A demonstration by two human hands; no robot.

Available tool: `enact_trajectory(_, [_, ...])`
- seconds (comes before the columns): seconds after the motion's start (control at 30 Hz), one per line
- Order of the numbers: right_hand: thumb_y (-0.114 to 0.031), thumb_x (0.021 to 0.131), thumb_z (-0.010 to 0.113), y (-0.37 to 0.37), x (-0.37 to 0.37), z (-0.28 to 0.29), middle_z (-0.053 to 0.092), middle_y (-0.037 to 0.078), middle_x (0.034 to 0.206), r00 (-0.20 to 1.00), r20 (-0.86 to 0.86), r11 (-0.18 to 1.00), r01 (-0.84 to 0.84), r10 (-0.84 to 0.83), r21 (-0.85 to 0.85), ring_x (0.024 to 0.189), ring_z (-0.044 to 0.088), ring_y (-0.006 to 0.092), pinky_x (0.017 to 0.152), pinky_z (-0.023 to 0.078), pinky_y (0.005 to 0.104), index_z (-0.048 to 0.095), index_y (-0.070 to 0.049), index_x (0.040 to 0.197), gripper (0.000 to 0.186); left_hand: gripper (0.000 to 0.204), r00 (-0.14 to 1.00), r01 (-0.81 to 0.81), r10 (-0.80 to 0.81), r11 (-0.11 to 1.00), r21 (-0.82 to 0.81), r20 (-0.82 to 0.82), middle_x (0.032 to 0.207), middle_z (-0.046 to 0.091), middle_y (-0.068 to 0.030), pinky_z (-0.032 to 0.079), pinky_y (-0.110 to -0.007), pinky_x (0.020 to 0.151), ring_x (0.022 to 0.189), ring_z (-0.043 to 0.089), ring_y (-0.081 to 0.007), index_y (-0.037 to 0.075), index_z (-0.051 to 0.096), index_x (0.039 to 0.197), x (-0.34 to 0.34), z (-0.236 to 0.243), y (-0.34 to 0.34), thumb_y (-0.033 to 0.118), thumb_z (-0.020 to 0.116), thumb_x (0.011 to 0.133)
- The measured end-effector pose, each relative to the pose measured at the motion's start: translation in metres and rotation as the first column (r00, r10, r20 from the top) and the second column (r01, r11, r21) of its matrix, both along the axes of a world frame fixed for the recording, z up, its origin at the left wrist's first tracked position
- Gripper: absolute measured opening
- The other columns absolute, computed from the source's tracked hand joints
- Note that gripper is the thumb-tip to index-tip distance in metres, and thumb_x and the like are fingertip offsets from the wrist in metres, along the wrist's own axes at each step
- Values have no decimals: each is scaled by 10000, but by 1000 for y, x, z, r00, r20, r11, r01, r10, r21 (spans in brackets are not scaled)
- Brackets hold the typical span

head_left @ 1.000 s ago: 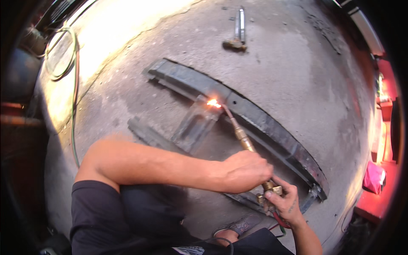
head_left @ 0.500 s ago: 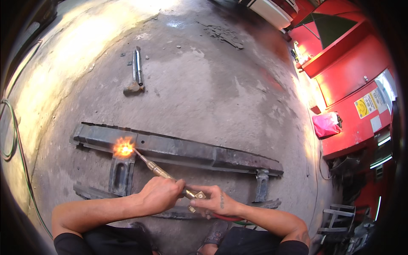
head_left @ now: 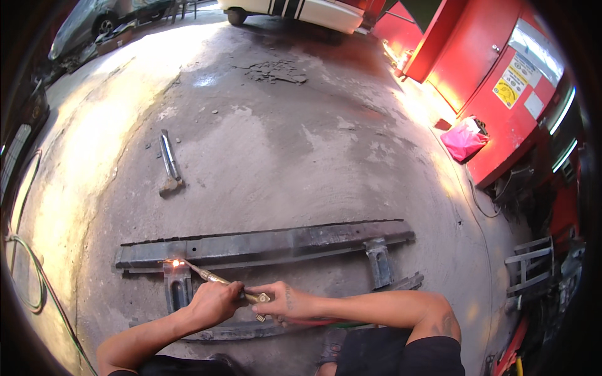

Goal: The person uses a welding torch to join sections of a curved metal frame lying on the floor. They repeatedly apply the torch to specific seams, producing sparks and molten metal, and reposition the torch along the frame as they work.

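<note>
Both my hands are closed on a brass gas torch [head_left: 215, 277]. My left hand [head_left: 217, 301] wraps its middle, while my right hand [head_left: 283, 301] grips the rear end by the valve knobs. The nozzle points left at a small, bright orange glow [head_left: 176, 262] where a dark metal crossbeam [head_left: 276, 245] meets its left bracket [head_left: 178, 290]. A second bracket [head_left: 379, 264] hangs off the beam's right part. Behind my forearms lies a lower curved metal bar [head_left: 238, 331], partly hidden. Red and green hoses [head_left: 326, 322] trail from the torch under my right forearm.
A hammer [head_left: 168, 164] lies on the concrete floor beyond the beam. Hoses [head_left: 37, 276] run along the far left. At right stand red cabinets [head_left: 467, 56], a pink bag [head_left: 464, 139] and a metal stool frame [head_left: 527, 269]. Two vehicles, one a white car [head_left: 307, 14], are at the back.
The large orange flame at the left bracket joint has shrunk to a small bright glow with sparks. My view has tilted up and turned, showing more of the vehicles. Both hands still hold the torch.
</note>
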State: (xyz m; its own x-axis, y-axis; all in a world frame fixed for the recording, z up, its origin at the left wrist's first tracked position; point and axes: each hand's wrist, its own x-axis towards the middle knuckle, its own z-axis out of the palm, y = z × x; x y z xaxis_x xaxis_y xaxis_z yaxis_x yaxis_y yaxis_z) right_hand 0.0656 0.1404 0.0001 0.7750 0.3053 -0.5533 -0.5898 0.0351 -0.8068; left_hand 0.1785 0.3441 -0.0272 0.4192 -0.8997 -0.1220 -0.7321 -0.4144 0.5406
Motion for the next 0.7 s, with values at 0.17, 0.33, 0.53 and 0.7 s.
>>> enact_trajectory(0.17, [-246,966,665,-7,2,-4,642,22,813,993,100,998,-62,64,-22,567,570,84,495,490,266,486,-61,1531,620,209,997,12,-25,986,167,75,701,680,-207,535,-510,599,692,694,-419,38,634,1038,-3,12,-8,190,659,896])
enact_trajectory(0.33, [-235,898,691,-10,5,-33,698,60,771,976,210,996,-43,58,-75,565,616,108,497,506,283,540,-22,1481,639,299,991,-105,88,977,188,99,792,708,-221,541,-492,662,764,702,-422,23,655,1156,-9,43,-22,187,685,908])
enact_trajectory(0.53, [-278,867,722,-2,16,-52,725,116,824,940,332,990,-35,78,-133,678,677,164,604,544,332,590,-7,1426,635,399,963,-168,189,978,125,-190,825,735,-214,553,-448,647,708,728,-347,-49,582,1305,-6,37,-9,172,623,976])
enact_trajectory(0.7, [-246,872,699,-11,12,-48,712,113,809,957,279,997,-79,79,-11,636,668,159,501,549,339,599,-14,1420,603,367,521,-478,519,835,272,-677,965,725,-143,559,-371,558,627,682,-224,-29,548,1354,-18,19,-13,175,578,1050])
